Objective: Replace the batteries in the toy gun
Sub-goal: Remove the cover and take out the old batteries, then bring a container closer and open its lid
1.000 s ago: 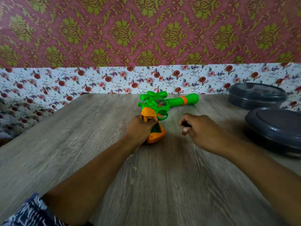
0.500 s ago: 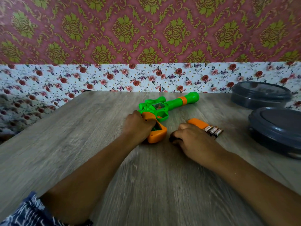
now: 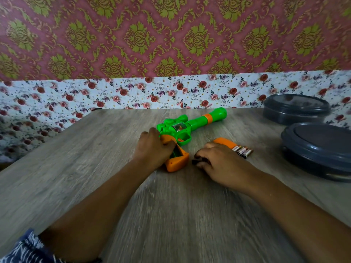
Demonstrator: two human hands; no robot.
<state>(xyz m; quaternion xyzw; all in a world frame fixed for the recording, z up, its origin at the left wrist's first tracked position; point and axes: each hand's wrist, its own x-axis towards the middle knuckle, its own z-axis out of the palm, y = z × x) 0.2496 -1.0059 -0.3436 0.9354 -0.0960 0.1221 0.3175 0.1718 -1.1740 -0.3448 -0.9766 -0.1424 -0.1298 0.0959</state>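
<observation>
A green plastic toy gun with an orange handle lies on its side on the grey wooden table. The left hand grips the handle — its battery slot is open. The right hand pinches a small dark thing against the table, maybe a battery. Just behind it lie an orange plastic cover and three small batteries. Two dark grey round tubs sit at the right.

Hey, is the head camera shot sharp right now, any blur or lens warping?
Head view: mild motion smear on the wooden table grain and right hand; toy gun and batteries readable; wide-angle lens bows the table's far edge; soft, even light, no glare.
</observation>
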